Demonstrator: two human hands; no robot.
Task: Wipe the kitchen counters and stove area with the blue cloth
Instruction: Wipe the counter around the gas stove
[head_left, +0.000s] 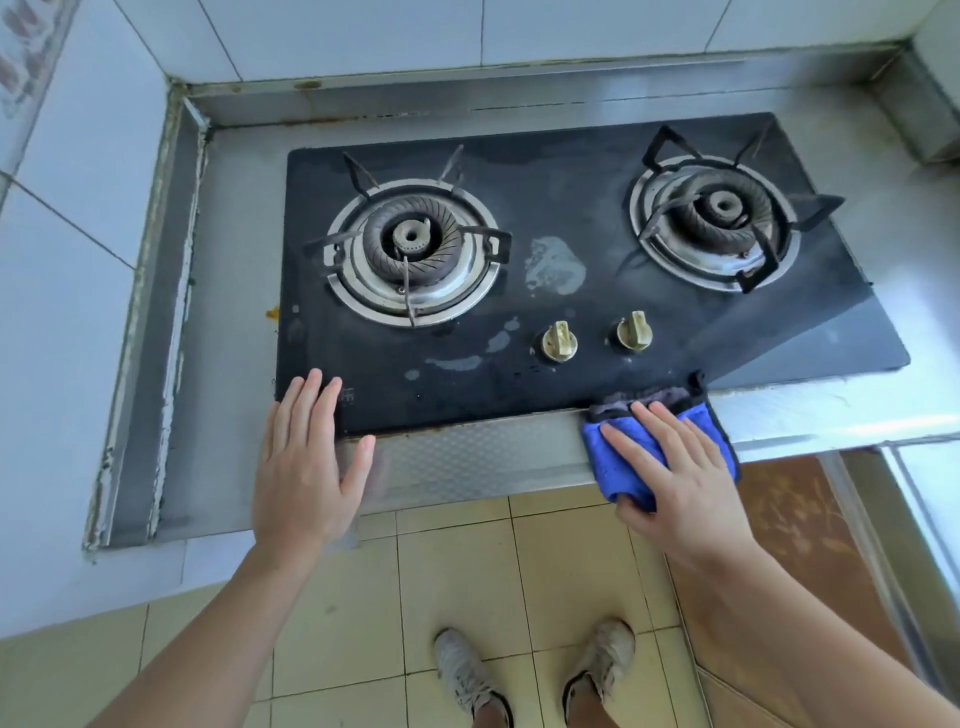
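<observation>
A black glass stove (571, 187) with two burners is set into a steel counter (467, 457). A folded blue cloth (621, 462) with a grey edge lies on the counter's front strip, against the stove's front right edge. My right hand (680, 478) presses flat on the cloth, thumb wrapped under its near side. At the stove's front left corner my left hand (306, 462) rests flat and open, fingers spread, holding nothing. Wet smears show on the glass around the two brass knobs (558, 340).
The left burner (413, 249) and right burner (714, 215) carry raised pot supports. White tiled walls enclose the counter at the back and left. A steel ledge runs along the left side (176, 312). My shoes (467, 675) stand on the yellow floor tiles below.
</observation>
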